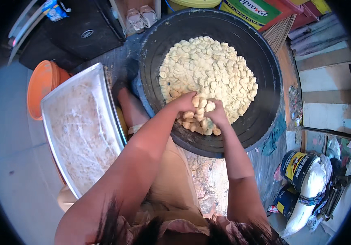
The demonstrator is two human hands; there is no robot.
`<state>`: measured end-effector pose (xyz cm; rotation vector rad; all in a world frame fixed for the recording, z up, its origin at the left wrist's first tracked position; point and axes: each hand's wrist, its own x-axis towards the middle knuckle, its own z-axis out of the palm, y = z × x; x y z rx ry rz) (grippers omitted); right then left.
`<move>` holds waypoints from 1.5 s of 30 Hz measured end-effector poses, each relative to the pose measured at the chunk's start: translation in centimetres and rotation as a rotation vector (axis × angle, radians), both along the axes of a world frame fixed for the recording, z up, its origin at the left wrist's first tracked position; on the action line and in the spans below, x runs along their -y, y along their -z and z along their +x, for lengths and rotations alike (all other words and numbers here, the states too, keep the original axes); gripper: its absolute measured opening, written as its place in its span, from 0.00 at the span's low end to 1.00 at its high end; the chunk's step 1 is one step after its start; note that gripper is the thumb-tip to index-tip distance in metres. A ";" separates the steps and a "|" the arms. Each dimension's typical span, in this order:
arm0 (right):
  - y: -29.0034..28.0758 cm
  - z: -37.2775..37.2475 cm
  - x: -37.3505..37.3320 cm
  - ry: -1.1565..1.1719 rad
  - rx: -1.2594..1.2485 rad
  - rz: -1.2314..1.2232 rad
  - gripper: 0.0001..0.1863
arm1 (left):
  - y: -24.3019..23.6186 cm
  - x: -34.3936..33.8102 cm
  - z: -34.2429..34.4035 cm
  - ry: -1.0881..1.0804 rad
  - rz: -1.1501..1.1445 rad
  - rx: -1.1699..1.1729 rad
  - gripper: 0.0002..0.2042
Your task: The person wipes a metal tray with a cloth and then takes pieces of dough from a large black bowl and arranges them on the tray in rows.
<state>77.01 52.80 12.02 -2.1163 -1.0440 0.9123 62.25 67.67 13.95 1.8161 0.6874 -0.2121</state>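
A large black round tub (264,104) holds a broad heap of pale, lumpy dough pieces (208,69). Near the front of the heap, my left hand (185,102) and my right hand (216,112) face each other, fingers curled round a loose clump of these pieces between them. Some fingertips are hidden among the pieces. Just left of my left forearm, a shallow metal tray (79,122) with a smeared, mottled surface lies at a slant.
An orange basin (36,92) sits behind the tray. Black cases (93,24), shoes (147,16), a yellow bucket (191,3), a green-and-yellow box (236,16) and a straw broom (277,30) line the back. Dark paint pails (294,167) and a white sack (308,192) stand right.
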 end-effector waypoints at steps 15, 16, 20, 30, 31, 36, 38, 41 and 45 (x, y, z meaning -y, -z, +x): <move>-30.5 -21.0 -7.2 -0.361 -0.046 0.777 0.32 | -30.7 2.1 -25.2 -0.621 0.357 0.583 0.34; -30.4 -23.5 -7.2 -0.448 -0.082 0.738 0.33 | -30.8 3.2 -28.2 -0.644 0.379 0.580 0.34; -24.7 -33.4 -6.8 -0.763 -0.055 0.598 0.35 | -26.0 7.4 -39.1 -0.807 0.388 0.339 0.40; -22.6 -34.3 -7.4 -1.163 -0.087 0.403 0.36 | -22.4 11.2 -46.2 -0.756 0.478 0.227 0.37; -24.2 -34.0 -8.3 -1.089 -0.021 0.334 0.35 | -22.3 10.8 -46.9 -0.777 0.478 0.224 0.37; -22.1 -38.2 -11.7 -0.804 0.204 0.445 0.29 | -18.7 7.4 -48.8 -0.872 0.546 0.149 0.23; -22.3 -40.4 -11.1 -1.061 0.235 0.361 0.29 | -18.1 6.3 -49.1 -0.855 0.375 0.201 0.16; -21.6 -39.6 -13.4 -1.326 0.101 0.306 0.24 | -19.2 3.6 -49.0 -0.854 0.109 0.285 0.13; -20.7 -36.8 -19.7 -1.016 -0.251 0.127 0.13 | -19.3 -1.4 -48.5 -1.048 0.105 0.448 0.13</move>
